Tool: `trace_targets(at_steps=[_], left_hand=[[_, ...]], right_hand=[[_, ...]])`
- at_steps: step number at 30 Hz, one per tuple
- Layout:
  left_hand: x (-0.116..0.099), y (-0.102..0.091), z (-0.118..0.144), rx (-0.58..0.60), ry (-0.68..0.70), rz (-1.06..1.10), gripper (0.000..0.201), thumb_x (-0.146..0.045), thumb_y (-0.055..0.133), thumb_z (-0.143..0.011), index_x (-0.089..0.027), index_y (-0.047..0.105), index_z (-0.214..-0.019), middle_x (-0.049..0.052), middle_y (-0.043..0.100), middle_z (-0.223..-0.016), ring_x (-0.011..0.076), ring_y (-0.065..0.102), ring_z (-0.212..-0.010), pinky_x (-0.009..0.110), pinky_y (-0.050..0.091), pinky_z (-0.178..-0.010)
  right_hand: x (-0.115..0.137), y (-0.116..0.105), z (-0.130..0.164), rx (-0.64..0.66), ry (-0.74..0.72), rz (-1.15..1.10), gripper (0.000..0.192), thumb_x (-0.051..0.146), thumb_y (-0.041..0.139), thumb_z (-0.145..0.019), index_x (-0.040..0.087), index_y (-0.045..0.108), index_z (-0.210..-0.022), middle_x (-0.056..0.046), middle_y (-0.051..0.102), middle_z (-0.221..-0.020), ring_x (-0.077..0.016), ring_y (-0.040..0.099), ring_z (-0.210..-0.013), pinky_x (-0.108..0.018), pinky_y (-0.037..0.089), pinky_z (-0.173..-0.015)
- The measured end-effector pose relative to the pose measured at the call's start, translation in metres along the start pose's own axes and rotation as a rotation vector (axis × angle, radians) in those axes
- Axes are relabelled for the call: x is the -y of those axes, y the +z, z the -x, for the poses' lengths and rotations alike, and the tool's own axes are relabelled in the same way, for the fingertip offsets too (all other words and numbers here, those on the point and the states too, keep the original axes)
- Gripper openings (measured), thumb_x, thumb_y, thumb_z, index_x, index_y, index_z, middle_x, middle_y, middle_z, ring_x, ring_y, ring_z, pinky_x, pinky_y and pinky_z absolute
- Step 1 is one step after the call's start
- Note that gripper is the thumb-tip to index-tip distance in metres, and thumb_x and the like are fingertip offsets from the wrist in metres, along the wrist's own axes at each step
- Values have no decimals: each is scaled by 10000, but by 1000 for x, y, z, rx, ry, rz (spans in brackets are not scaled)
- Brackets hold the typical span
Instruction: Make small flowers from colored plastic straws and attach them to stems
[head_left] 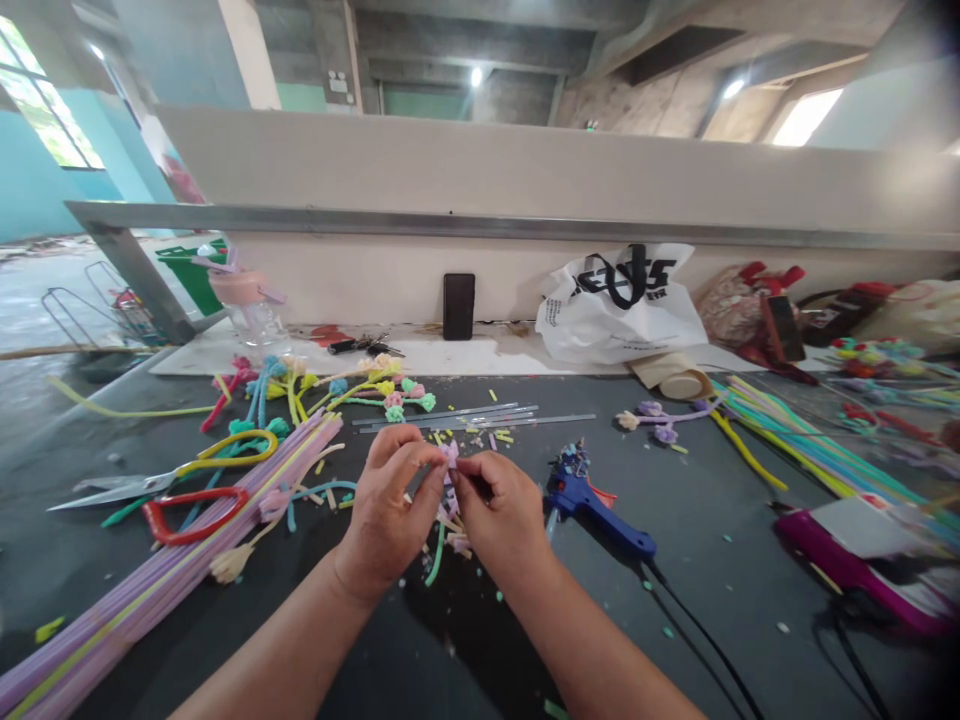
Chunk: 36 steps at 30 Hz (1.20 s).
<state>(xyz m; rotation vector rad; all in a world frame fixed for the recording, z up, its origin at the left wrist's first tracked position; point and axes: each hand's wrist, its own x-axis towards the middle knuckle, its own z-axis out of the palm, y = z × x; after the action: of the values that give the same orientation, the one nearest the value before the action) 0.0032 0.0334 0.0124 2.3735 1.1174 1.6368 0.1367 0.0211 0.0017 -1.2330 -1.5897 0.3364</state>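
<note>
Both my hands meet over the middle of the dark table. Thumb and fingertips of my left hand [397,505] pinch a small pale purple pipe-cleaner piece [450,455] from the left. My right hand [501,505] grips the same piece from the right, its fingers curled. The fingertips cover much of the piece, so its full shape is hidden. Cut scraps and a green pipe cleaner [436,556] lie beneath the hands. A blue hot glue gun [604,515] rests to the right of my right hand.
Left lie scissors [195,475] with red and yellow handles on a purple pipe-cleaner bundle [225,530]. Clear glue sticks [480,415] lie ahead. A phone [459,307] leans on the back panel beside a white bag [615,310]. A purple device [862,565] and cords lie right.
</note>
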Motion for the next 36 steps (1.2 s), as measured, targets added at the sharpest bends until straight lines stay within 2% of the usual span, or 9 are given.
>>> trace_targets(at_steps=[3,6,8,11,14,21,31,36], left_hand=[[0,0,-1,-11,-19,26,75,-108,520,-797,-176,551,-807,32,531,-836,162,499,-874,301,436,-780],[0,-1,-3,-33,-30,33,69,-120,523,-806,-178,554,-786,26,531,-828,150,510,-844,290,446,-758],[0,-2,-4,-47,-6,28,67,-122,531,-806,-177,567,-794,24,530,-817,145,515,-830,286,452,-750],[-1,-2,-6,-58,44,31,85,-109,536,-802,-175,588,-811,27,530,-823,140,520,-819,284,462,-740],[-1,-2,-7,-62,53,45,99,-106,536,-800,-179,602,-817,30,523,-824,140,524,-810,287,471,-728],[0,-2,-6,-52,37,32,102,-104,551,-789,-178,600,-839,34,520,-844,144,521,-822,288,466,-738],[8,-10,-9,26,90,-70,88,-140,543,-800,-188,593,-855,35,491,-878,137,522,-798,278,468,-734],[8,-10,-8,80,121,-80,122,-131,552,-792,-176,600,-895,41,477,-900,133,517,-802,269,463,-751]], right_hand=[[4,1,-2,20,229,-255,66,246,592,-728,194,598,-687,6,536,-607,-125,472,-567,-237,363,-535],[10,2,-6,80,481,-724,144,302,651,-674,188,590,-738,23,521,-632,-93,427,-529,-210,344,-496],[13,2,-7,139,587,-975,196,305,681,-644,176,603,-768,20,528,-660,-78,418,-527,-201,346,-504],[14,1,-8,194,674,-1103,215,293,716,-608,157,624,-745,19,527,-637,-70,411,-511,-199,342,-496],[10,2,-7,185,644,-1039,190,288,720,-613,157,633,-719,27,522,-608,-72,417,-507,-205,343,-494],[6,4,-6,86,525,-721,162,302,675,-657,157,605,-673,43,506,-551,-79,407,-501,-209,322,-491],[7,4,-4,-10,444,-356,134,310,601,-703,183,610,-661,36,510,-534,-105,424,-497,-219,327,-473],[3,4,-3,-8,414,-281,124,294,586,-719,191,623,-660,29,533,-540,-117,451,-506,-228,340,-487]])
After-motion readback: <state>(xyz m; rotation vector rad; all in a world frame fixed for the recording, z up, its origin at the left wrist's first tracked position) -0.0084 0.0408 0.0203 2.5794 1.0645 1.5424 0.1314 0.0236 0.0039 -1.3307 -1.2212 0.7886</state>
